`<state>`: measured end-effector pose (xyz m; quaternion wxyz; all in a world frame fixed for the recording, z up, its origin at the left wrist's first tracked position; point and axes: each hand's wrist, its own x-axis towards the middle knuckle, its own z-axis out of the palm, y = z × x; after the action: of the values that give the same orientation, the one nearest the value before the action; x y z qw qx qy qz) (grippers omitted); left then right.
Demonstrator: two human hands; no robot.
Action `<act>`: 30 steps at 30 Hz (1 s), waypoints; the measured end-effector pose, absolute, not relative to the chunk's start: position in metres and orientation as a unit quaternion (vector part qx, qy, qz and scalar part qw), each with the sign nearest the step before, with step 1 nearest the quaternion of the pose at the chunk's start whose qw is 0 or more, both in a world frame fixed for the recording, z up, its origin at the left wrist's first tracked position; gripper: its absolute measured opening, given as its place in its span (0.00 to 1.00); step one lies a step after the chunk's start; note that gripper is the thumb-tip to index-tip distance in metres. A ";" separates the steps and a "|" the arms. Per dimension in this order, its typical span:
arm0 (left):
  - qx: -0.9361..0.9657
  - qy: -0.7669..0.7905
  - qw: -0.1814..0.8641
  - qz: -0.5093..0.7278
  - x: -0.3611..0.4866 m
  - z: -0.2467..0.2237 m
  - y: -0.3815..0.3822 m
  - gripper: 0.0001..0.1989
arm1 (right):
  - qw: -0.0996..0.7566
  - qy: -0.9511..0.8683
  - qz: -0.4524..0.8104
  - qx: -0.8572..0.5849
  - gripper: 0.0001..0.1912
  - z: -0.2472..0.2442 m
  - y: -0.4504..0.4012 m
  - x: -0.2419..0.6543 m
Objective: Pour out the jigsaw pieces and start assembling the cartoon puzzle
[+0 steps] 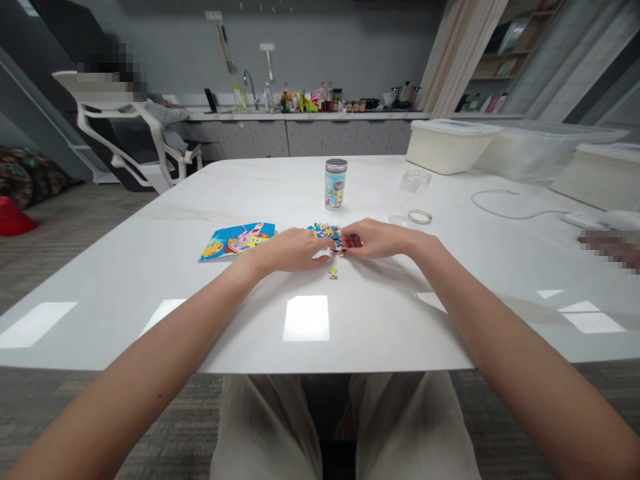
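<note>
A pile of small, colourful jigsaw pieces (324, 230) lies on the white table in front of me. At its near edge my left hand (300, 249) bends its thumb and fingers around a jigsaw piece, partly hidden by the fingers. Close beside it, my right hand (373, 238) is curled, its fingertips pinching a small jigsaw piece (339, 247). One loose yellow and white piece (333, 273) rests on the table just below both hands. Left of my left hand lies a blue picture sheet (235, 241) with cartoon figures, partly covered by that hand.
Behind the pile stands a cartoon-printed canister (335, 185) with a grey lid. To the right are a clear jar (414, 190), a round lid (420, 217), a cable (500, 212) and storage boxes (450, 147). Someone sits in a white chair (150, 133); another hand (610, 250) shows far right.
</note>
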<state>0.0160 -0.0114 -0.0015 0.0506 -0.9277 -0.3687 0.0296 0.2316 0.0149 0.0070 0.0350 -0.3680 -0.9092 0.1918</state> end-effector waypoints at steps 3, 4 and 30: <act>-0.931 -0.361 0.035 0.031 0.017 -0.001 -0.012 0.16 | 0.030 -0.910 0.191 -0.366 0.03 0.006 0.017 0.233; -0.931 -0.362 0.035 0.033 0.017 0.000 -0.012 0.16 | 0.028 -0.911 0.191 -0.365 0.03 0.005 0.017 0.234; -0.941 -0.313 -0.125 -0.027 0.016 0.003 -0.013 0.13 | -0.032 -0.897 0.255 -0.361 0.11 0.011 0.016 0.238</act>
<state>0.0161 -0.0126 0.0032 -0.1252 -0.9411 -0.3130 -0.0274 0.2382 0.0159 0.0114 -0.0315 -0.3607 -0.8966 0.2551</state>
